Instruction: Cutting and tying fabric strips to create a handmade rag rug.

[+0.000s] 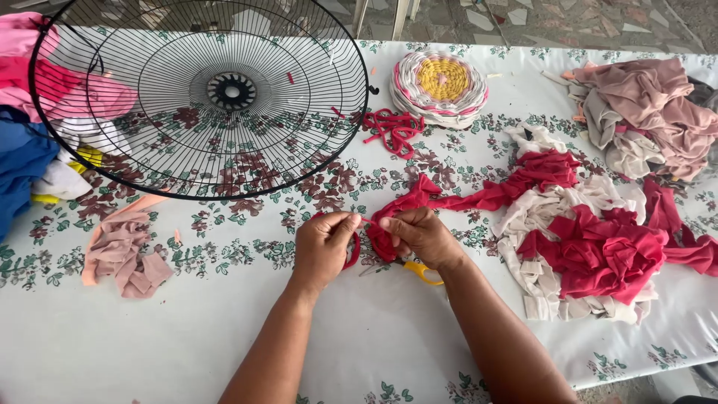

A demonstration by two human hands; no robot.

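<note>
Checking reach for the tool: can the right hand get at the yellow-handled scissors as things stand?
Probably yes. The scissors lie on the table right under the right hand, partly hidden by it. But both hands are pinching the red fabric strip, the left hand too, so the right would need to let go first.

a black round wire fan guard lies on the floral tablecloth. right of the guard sits a round woven yellow-centred mat; farther right, a heap of dusty-pink cloth.
</note>
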